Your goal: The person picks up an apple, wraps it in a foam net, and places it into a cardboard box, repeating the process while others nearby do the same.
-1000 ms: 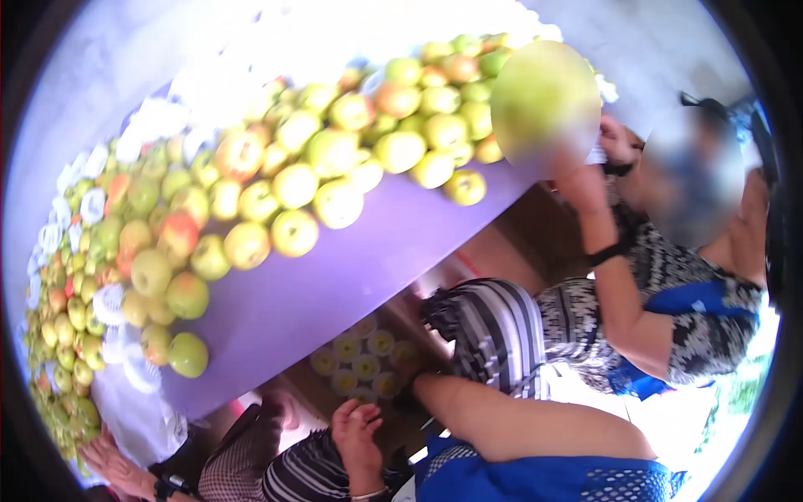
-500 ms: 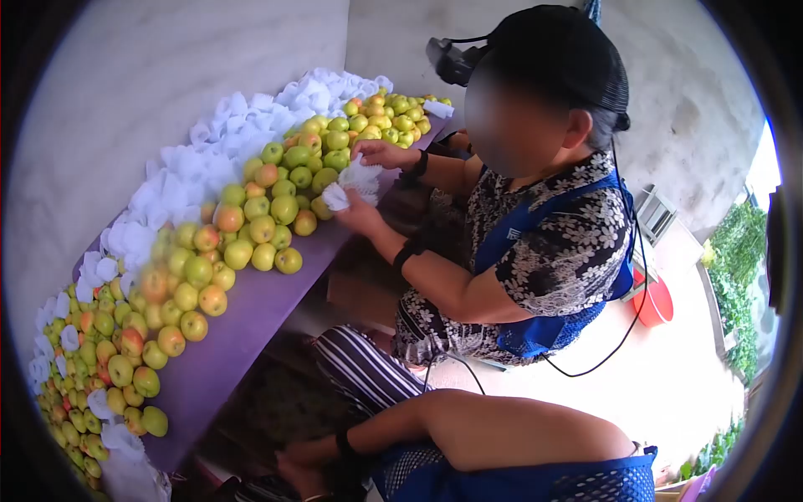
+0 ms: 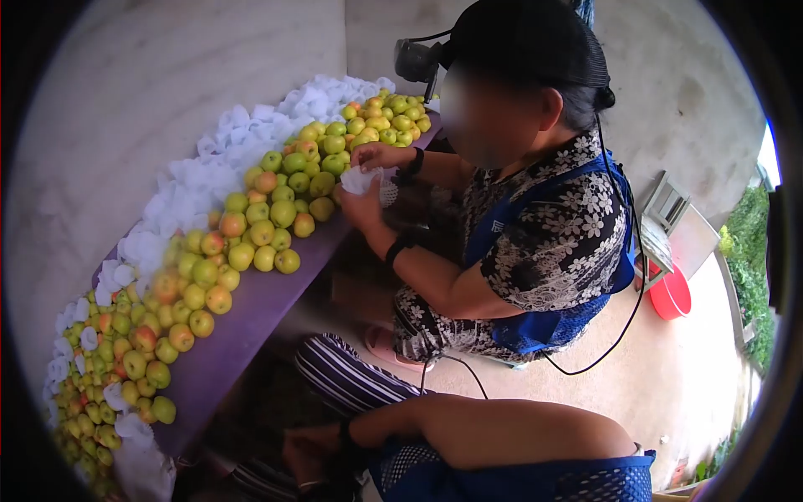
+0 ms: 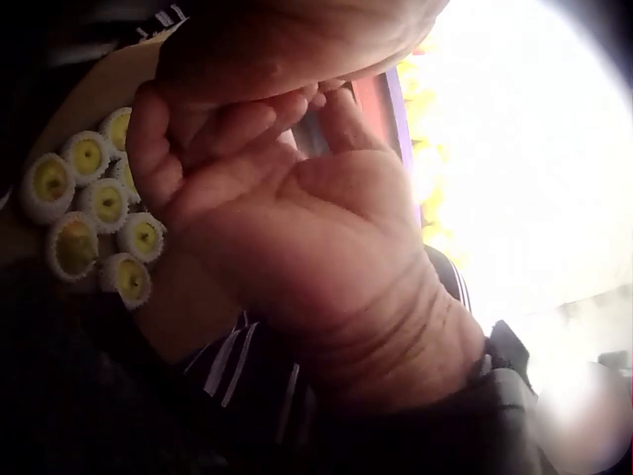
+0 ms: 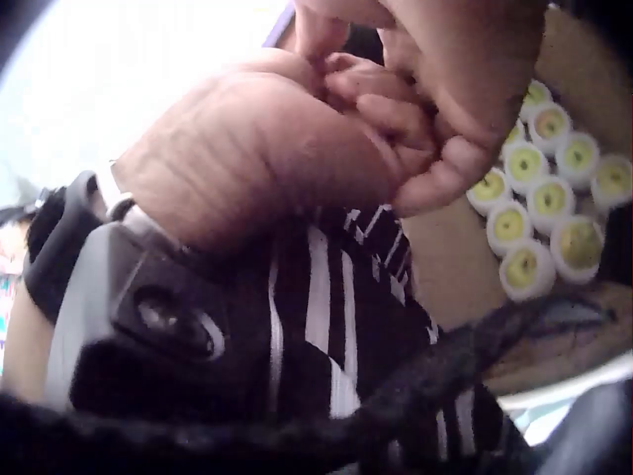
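Left hand [image 4: 267, 228] and right hand [image 5: 326, 129] are pressed together, fingers curled, holding nothing, beneath the purple worktop's [image 3: 251, 314] near edge. Foam-netted yellow apples [image 4: 94, 213] part-fill the cardboard box [image 5: 450, 272]; loose green-yellow apples [image 3: 268, 217] remain on the worktop.

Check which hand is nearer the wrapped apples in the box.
Left, it seems. The left hand curls its fingers just beside the wrapped apples; the right hand touches the left, on its far side.

Pale plastered wall [image 3: 167, 92] behind a purple table [image 3: 251, 318]; sunlit concrete floor [image 3: 602, 393], red basin [image 3: 672, 294]
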The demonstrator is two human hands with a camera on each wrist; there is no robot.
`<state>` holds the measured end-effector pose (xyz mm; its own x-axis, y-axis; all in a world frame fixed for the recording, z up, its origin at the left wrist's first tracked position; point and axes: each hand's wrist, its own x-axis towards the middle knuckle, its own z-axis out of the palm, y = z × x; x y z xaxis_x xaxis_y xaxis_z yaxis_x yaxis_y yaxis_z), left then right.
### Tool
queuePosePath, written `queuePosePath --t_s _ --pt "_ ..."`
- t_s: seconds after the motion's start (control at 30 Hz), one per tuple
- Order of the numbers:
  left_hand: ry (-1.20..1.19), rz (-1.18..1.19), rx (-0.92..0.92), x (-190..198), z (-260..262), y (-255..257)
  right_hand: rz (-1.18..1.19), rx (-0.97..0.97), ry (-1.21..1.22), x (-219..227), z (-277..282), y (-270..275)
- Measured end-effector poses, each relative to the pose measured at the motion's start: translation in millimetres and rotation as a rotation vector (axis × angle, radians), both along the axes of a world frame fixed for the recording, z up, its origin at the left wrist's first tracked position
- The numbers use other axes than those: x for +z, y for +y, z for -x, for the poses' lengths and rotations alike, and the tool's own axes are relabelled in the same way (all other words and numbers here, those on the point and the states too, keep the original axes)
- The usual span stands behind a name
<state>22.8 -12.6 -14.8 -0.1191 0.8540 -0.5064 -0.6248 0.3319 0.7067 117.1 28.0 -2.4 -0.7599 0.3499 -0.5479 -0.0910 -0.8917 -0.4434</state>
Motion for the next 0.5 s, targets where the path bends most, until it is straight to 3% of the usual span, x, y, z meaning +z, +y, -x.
queuePosePath --t_s 0.03,0.1,0.13,0.23,0.33,0.4,0.43,0.5 --pt "0.005 0.0 0.005 2.6 0.5 0.4 0.0 0.005 0.005 -11.5 0.9 -0.2" --pt "0.001 0.076 -0.024 6.4 4.4 -2.8 -0.025 -0.022 0.319 -42.3 6.2 -4.2" --pt "0.006 0.074 -0.013 7.3 5.5 -4.1 -0.026 -0.011 0.325 -27.8 1.1 -4.2" --pt "0.405 -0.079 -0.219 10.5 9.8 -8.6 0.157 0.034 0.339 -3.1 -10.1 -3.5" --pt "0.316 -0.081 -0.209 15.7 9.0 -17.6 -0.135 0.057 0.252 -29.7 -12.4 4.6" --pt "0.293 -0.017 -0.143 -8.3 22.0 -19.3 -0.333 0.068 0.194 -41.5 -13.2 6.2" --pt "0.264 0.039 -0.09 -18.8 26.7 -18.4 -0.332 0.074 0.204 -33.5 -14.3 3.9" --pt "0.273 0.03 -0.077 -25.4 27.0 -18.0 -0.188 -0.103 0.067 -1.4 -20.5 0.1"
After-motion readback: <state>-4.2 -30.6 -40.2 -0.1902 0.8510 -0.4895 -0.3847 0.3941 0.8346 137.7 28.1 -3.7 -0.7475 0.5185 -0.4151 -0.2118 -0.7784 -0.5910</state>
